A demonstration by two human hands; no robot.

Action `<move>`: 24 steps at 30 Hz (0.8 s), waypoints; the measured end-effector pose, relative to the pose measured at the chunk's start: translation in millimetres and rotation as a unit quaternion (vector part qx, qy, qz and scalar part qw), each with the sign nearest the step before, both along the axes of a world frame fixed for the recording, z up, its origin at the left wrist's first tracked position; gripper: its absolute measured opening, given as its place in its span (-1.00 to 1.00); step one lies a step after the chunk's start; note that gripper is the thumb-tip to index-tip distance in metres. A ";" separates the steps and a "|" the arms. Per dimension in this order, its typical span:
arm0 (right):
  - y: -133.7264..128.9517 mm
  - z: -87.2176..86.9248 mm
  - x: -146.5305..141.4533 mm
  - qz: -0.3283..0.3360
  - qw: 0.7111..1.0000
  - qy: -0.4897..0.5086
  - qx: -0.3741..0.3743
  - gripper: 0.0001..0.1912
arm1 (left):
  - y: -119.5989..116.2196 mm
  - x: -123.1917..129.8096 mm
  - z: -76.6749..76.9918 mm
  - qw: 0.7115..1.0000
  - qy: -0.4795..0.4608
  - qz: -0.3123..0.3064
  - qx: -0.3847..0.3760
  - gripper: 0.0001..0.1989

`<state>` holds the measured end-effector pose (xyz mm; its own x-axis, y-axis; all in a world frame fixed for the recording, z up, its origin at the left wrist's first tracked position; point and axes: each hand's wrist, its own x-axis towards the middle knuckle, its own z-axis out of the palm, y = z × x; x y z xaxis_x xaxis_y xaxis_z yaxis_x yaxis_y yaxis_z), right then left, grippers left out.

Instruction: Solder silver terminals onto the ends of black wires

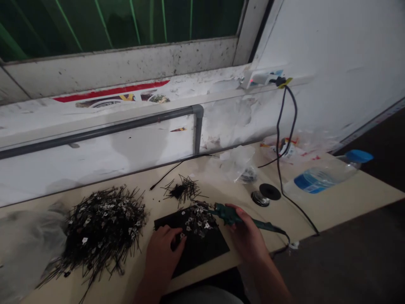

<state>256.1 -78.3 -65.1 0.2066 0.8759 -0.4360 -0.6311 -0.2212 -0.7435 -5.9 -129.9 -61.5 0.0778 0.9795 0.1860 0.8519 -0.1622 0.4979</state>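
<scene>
- Tool in green plastic (228, 214), long, slim-handled and probably a soldering iron, is held just above the middle of the pale tan desk (348, 202), near its near edge.
- The right hand (249, 236) is closed around the tool's body, the thumb side uppermost.
- The left hand (165, 247) is half curled at the left edge of the flat black mat (204, 253), thumb and forefinger close together beside a tiny silver piece; I cannot tell whether they pinch it.
- The loose pile of small silver metal pieces (200, 219) covers the far part of the mat, next to the tool's front end.
- Left of it sits a big tangled heap of thin black leads and silver pieces (106, 223); a smaller bunch of black leads (183, 191) lies beyond the mat.
- A black-flanged spool of silver wire (262, 199) lies at the far right of the tool.
- If the tool's front end is hot, it could burn the left fingers or mark the mat, should either hand slip. The tool's black cable, dropping past the desk's near edge, could snag and jerk it.
- The tool's front end points left and slightly far, its long axis running from far left to near right.
</scene>
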 end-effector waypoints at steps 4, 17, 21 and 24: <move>-0.1 -1.4 -0.2 -0.006 1.000 -0.001 -0.002 -0.54 | 1.2 0.2 -0.3 1.000 0.007 -0.006 0.000 -0.79; -0.1 1.2 -1.0 -0.004 1.000 -0.003 -0.019 -0.56 | 22.7 -30.8 18.5 0.999 0.031 0.021 -0.009 -0.76; -0.9 2.1 1.2 0.000 1.000 -0.004 -0.029 -0.52 | 27.7 -39.0 27.4 0.999 0.031 0.018 -0.029 -0.87; -1.2 3.2 1.8 -0.004 0.999 -0.005 -0.036 -0.53 | 27.5 -36.9 29.7 0.999 0.017 0.027 -0.040 -0.92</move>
<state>257.8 -79.4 -61.9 0.2191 0.8404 -0.4958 -0.6256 -0.2689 -0.7323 -42.8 -102.3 -31.8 0.0286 0.9941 0.1049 0.8749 -0.0756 0.4783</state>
